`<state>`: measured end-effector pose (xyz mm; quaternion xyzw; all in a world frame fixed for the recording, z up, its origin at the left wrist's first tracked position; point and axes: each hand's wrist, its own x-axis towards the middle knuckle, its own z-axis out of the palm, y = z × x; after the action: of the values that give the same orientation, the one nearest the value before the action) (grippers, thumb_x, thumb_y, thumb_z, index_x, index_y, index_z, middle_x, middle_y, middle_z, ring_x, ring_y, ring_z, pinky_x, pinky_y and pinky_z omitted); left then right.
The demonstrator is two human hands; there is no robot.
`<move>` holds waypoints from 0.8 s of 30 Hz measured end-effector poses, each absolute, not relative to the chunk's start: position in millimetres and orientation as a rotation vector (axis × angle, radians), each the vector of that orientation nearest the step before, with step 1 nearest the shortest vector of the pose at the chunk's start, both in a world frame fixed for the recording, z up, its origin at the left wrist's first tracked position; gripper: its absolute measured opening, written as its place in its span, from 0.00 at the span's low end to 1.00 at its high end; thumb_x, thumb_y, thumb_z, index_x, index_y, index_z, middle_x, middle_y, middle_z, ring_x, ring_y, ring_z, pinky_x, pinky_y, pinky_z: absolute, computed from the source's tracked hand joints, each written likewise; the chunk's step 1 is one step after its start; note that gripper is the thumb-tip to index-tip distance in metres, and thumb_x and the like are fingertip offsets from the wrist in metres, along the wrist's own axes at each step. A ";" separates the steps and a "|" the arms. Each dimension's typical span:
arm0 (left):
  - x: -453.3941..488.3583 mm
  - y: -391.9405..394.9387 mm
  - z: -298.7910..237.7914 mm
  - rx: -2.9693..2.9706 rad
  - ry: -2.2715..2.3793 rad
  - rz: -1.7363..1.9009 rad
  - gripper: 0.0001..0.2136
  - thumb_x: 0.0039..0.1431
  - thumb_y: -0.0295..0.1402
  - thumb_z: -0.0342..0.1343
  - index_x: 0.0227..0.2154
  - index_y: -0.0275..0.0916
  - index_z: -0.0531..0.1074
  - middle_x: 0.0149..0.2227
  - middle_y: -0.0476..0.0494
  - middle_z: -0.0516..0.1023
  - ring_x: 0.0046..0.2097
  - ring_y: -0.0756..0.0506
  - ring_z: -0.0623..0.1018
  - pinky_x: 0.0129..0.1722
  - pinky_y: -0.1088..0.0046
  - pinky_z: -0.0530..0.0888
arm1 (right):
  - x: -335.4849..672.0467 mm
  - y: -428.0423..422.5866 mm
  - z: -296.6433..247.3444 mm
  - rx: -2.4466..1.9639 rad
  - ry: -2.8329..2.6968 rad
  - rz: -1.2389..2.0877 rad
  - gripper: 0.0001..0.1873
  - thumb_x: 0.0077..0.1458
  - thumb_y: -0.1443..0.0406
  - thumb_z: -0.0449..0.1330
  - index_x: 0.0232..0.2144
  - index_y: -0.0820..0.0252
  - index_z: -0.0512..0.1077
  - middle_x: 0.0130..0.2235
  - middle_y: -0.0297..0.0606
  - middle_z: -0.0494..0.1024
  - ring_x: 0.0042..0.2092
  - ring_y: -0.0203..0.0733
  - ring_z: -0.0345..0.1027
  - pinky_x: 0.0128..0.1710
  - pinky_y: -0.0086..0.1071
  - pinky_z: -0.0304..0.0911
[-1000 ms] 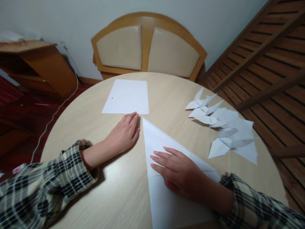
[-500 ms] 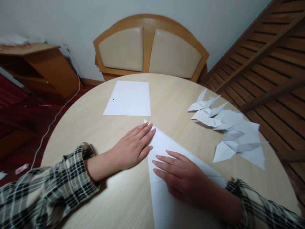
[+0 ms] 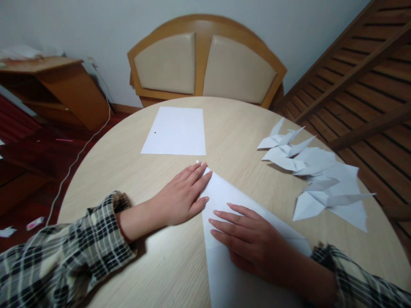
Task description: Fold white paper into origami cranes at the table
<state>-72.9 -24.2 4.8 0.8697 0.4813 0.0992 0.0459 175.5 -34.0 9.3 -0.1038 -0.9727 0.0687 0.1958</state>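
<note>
A white sheet of paper [image 3: 224, 184], folded along a slanted right edge to a narrow tip at the far end, lies on the round table in front of me. My left hand [image 3: 181, 194] rests flat with its fingers stretched over the paper near that tip. Lower down, my right hand [image 3: 253, 241] lies palm down on the same paper, fingers extended and slightly apart. Part of the sheet is hidden under my right hand and forearm, and its near end runs out of view.
A flat white sheet [image 3: 180, 130] with a small black dot lies toward the back of the table [image 3: 105, 171]. Several folded paper cranes [image 3: 311, 203] sit on the right side. Behind the table stands a padded chair [image 3: 205, 64]; slatted wood [image 3: 356, 77] rises at the right.
Both hands keep nearly the same places on the folded paper. The whole view has shifted slightly, so the table and the things on it appear a little farther right.
</note>
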 end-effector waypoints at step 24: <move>-72.4 -20.2 8.5 2.640 1.484 0.213 0.31 0.67 0.48 0.41 0.65 0.32 0.52 0.69 0.30 0.51 0.70 0.37 0.49 0.66 0.55 0.52 | 173.9 -35.8 12.4 -0.294 -2.753 0.135 0.18 0.59 0.73 0.51 0.51 0.64 0.71 0.54 0.41 0.76 0.58 0.46 0.67 0.60 0.48 0.60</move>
<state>-72.4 -20.2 8.5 0.8684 0.4881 0.0702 0.0527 173.9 -35.8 12.4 -0.1041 -0.9762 0.0477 0.1840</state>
